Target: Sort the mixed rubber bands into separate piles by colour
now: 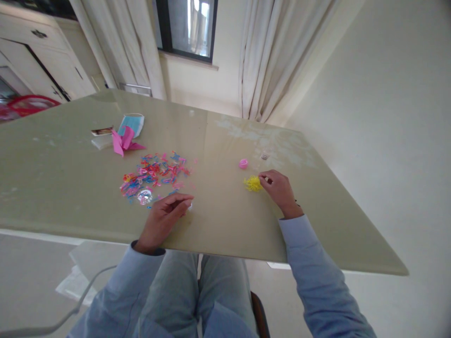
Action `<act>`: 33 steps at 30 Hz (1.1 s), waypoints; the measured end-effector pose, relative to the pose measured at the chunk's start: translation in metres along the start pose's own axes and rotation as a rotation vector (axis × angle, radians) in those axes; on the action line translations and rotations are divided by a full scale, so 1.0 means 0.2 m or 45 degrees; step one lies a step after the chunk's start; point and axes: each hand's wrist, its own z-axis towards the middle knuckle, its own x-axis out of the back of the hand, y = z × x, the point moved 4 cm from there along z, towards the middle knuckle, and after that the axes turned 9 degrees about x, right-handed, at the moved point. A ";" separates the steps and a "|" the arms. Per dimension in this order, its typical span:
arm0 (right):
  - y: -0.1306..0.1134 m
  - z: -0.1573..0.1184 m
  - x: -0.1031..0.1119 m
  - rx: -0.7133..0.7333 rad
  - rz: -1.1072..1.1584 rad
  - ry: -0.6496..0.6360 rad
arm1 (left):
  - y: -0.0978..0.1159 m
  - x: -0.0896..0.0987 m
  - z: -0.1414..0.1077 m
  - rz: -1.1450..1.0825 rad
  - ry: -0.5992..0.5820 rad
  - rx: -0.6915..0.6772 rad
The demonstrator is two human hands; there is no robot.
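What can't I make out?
All in the head view:
Whether the right hand holds anything from the yellow pile: the hand hides it.
What the pale bit at the left hand is: too small.
Piece shapes in the multicoloured pile: too small.
Red object: cut off by left edge.

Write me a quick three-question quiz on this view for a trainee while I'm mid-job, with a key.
1. Which is the right hand nearest?
A. the multicoloured pile
B. the yellow pile
C. the window
2. True or false: the folded pink paper lies closer to the left hand than to the right hand.
3. What light-blue item shows just behind the folded pink paper?

Key: 1. B; 2. True; 3. A face mask.
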 end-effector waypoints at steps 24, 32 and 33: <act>-0.07 -0.05 0.02 -0.050 0.091 0.172 | -0.01 -0.01 0.01 -0.072 0.001 -0.011; -0.38 -0.14 -0.18 0.317 0.316 -0.320 | -0.05 -0.02 0.02 -0.103 -0.032 -0.021; -0.38 -0.15 -0.19 0.322 0.324 -0.344 | -0.05 -0.02 0.02 -0.105 -0.049 -0.023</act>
